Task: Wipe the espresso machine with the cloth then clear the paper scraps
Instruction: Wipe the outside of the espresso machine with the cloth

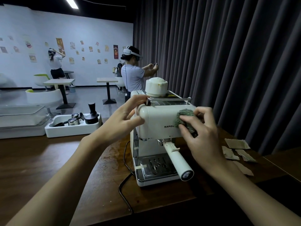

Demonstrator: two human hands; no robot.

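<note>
Green cloth (184,119), pinched in the right hand (202,139), presses on the espresso machine (158,119); a slip could knock the portafilter handle (177,159) just below.

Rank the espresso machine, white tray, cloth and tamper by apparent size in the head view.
1. espresso machine
2. white tray, though farther away
3. cloth and tamper: alike; the right hand covers part of the cloth, so unranked

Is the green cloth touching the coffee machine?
Touching. The head view shows the right hand pressing the cloth against the espresso machine.
</note>
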